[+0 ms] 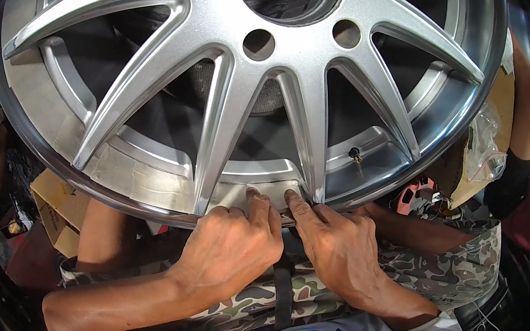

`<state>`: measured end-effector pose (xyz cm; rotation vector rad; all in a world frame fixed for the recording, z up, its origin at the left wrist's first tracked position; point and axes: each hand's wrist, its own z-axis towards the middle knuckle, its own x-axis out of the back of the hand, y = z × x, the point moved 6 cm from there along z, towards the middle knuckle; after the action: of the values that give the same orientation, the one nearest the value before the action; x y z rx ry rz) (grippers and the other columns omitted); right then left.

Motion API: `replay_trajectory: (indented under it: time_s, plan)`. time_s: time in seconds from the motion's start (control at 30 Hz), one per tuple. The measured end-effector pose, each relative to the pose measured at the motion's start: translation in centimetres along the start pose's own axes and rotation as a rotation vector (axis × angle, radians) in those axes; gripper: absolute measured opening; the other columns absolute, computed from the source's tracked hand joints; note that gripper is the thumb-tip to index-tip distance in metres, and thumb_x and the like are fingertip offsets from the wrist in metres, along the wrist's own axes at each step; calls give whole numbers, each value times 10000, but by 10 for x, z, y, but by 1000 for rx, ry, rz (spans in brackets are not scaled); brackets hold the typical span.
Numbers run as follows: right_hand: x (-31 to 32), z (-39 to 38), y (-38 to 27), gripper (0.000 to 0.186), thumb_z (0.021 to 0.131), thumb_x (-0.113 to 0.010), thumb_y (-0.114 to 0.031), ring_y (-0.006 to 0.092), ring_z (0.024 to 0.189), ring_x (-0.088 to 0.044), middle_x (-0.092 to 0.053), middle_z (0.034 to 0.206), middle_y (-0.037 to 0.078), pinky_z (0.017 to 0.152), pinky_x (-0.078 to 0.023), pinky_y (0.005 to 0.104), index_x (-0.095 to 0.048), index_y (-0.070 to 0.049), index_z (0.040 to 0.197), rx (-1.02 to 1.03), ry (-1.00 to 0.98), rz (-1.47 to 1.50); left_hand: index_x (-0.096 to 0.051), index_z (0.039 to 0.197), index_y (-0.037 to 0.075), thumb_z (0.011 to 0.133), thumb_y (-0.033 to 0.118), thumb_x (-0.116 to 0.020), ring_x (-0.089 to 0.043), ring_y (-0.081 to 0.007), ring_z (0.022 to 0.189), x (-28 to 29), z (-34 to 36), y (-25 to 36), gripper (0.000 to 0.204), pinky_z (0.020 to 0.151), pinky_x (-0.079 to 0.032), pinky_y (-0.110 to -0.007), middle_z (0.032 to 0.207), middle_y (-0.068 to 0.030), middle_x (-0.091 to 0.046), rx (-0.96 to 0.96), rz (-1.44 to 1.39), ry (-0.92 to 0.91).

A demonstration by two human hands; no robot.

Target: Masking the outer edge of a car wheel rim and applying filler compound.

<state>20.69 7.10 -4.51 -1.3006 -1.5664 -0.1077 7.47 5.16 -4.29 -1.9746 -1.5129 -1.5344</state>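
Observation:
A large silver alloy wheel [265,53] with long thin spokes fills the upper view, tilted toward me. Pale masking tape [143,182] lines its inner lip on the left, wrinkled in places, and reaches the gap between the two lowest spokes. My left hand [231,238] presses an outstretched index fingertip on the tape in that gap, its other fingers curled at the wheel's edge. Beside it, my right hand [339,239] sets its index fingertip on the tape's right end, the remaining fingers folded. Both thumbs are largely hidden.
Right of my hands the polished lip [371,176] is bare, with a valve stem [356,155] on the barrel. Cardboard boxes [60,212] stand at left. A clear plastic bag [486,140] lies on cardboard at right. Other people's arms [527,99] show at both sides.

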Motion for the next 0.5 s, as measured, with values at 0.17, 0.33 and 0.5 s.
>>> replay_trajectory:
  time_s: [0.17, 0.33, 0.5]
  plan:
    - [-1, 0, 0, 602, 831, -658, -44, 298, 583, -712, -676, 829, 138, 550, -573, 399, -641, 63, 1423, -1, -3, -3, -716, 1128, -129, 753, 75, -724, -763, -263, 647, -1, 1, 0, 427, 595, -630, -359, 1086, -278, -723, 0, -8, -21]
    - [-1, 0, -1, 591, 838, -655, -52, 301, 587, -717, -686, 823, 142, 553, -575, 399, -644, 60, 1419, -12, -24, -13, -716, 1068, -114, 750, 70, -728, -767, -257, 652, 0, 2, 0, 368, 591, -625, -352, 1065, -269, -727, 4, -18, -26]
    - [0, 3, -4, 479, 892, -684, -70, 318, 594, -708, -690, 770, 121, 566, -553, 429, -696, 17, 1363, -49, 14, -29, -715, 991, -96, 752, 62, -722, -756, -245, 636, 0, 3, 0, 287, 574, -613, -349, 1019, -238, -723, 5, -11, 0]
